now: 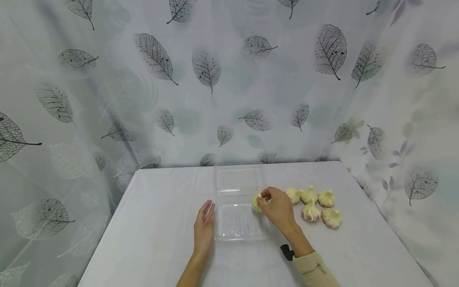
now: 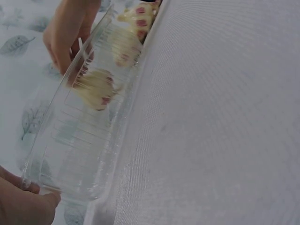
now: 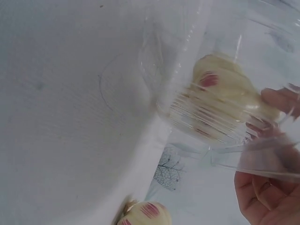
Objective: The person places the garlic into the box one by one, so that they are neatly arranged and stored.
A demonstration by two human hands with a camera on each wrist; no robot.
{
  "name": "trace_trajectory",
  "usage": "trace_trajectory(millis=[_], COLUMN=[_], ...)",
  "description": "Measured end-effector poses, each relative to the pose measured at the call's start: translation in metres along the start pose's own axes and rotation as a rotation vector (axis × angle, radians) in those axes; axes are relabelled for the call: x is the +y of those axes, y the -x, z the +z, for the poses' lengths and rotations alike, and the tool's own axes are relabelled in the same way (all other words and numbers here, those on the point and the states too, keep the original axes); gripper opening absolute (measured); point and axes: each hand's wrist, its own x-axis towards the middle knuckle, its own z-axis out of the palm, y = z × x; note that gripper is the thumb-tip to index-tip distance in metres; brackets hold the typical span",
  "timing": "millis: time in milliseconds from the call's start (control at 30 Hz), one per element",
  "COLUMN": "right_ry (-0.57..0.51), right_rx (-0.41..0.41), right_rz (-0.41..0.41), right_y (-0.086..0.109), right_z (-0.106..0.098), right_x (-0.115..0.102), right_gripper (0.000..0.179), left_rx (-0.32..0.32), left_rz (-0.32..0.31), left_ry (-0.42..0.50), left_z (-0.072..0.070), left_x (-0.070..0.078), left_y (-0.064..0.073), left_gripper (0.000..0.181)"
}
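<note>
My right hand (image 1: 279,208) pinches a garlic bulb (image 1: 256,203) by its stem at the right side of a clear plastic clamshell box (image 1: 234,239), which lies with its lid folded back. In the left wrist view, this pale bulb (image 2: 97,89) with pink patches shows through the box wall, fingers at its top. The right wrist view also shows the bulb (image 3: 220,93) through the clear plastic, with the right hand (image 3: 269,187) beside it. My left hand (image 1: 204,229) rests along the box's left edge, fingers extended; in the left wrist view its fingers (image 2: 28,201) touch the rim.
Several more garlic bulbs (image 1: 310,211) sit grouped on the white-covered table (image 1: 150,227), right of the box. The open lid (image 1: 238,178) lies toward the back. A leaf-print curtain (image 1: 229,79) hangs behind the table and at both sides. A black device (image 1: 287,252) is on the right wrist.
</note>
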Motion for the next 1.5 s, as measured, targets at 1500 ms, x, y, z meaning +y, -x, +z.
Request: trace_trajectory(millis=[1500], right_ry=[0.088], right_rx=[-0.020], right_rz=[0.042], right_y=[0.002], right_z=[0.018], right_x=[-0.002], right_gripper=[0.023], left_rx=[0.005], left_rz=[0.026], left_ry=[0.016], left_z=[0.001], left_x=[0.000], left_y=[0.001], left_gripper=[0.050])
